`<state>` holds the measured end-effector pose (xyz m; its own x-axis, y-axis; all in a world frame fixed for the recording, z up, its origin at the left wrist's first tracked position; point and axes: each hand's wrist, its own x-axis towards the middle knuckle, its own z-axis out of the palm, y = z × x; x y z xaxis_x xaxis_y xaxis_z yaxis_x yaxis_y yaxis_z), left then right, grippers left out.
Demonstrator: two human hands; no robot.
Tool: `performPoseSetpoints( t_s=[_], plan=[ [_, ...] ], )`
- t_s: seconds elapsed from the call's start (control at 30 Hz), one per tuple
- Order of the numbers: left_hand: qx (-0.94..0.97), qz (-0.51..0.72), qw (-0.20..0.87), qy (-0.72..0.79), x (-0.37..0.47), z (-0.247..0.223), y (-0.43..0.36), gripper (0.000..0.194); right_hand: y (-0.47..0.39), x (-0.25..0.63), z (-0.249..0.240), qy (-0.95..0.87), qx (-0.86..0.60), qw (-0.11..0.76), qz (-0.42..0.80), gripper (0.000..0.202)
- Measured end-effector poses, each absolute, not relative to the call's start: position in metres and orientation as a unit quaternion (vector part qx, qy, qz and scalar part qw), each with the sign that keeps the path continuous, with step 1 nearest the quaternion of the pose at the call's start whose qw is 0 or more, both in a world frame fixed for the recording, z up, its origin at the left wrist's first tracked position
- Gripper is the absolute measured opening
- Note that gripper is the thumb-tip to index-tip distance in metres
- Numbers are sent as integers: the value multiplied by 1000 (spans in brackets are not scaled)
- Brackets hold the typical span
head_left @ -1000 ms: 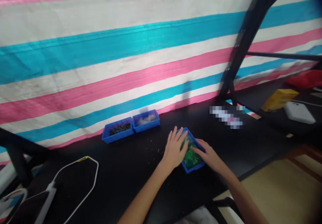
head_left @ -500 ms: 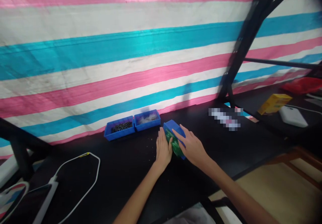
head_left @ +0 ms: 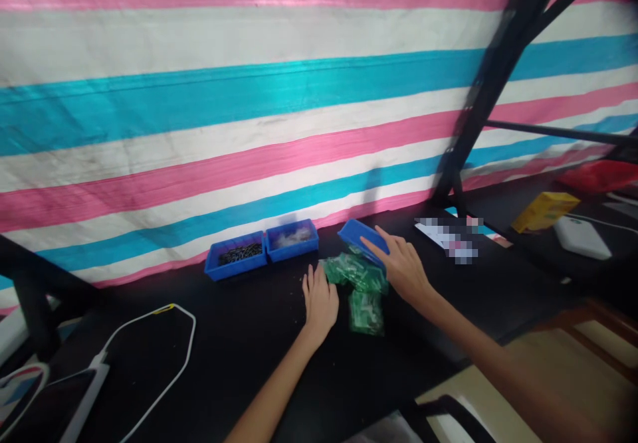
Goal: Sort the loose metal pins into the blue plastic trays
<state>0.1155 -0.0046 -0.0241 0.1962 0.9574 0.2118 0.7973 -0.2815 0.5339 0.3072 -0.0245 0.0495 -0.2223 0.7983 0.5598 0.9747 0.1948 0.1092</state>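
Tabletop in flat black, bearing a loose heap of green plastic packets, apparently freshly tipped out and so exposed. Above the heap's far right side, a blue rectangular plastic tray, steeply tilted in the right hand with fingers loosely spread. By its left edge, the left hand, fingers slightly parted, no hold visible.

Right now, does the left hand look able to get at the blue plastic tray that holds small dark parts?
Probably yes. The left hand is low over the table, and between it and the blue tray of dark parts I see only black tabletop with some pale specks.
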Motion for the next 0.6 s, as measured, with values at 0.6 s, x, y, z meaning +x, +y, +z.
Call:
performPoseSetpoints(
  t_s=[0.6],
  plan=[
    [815,276,-105,499,55,11,52,46,163,356,45,-566,-645,432,276,31]
  ],
)
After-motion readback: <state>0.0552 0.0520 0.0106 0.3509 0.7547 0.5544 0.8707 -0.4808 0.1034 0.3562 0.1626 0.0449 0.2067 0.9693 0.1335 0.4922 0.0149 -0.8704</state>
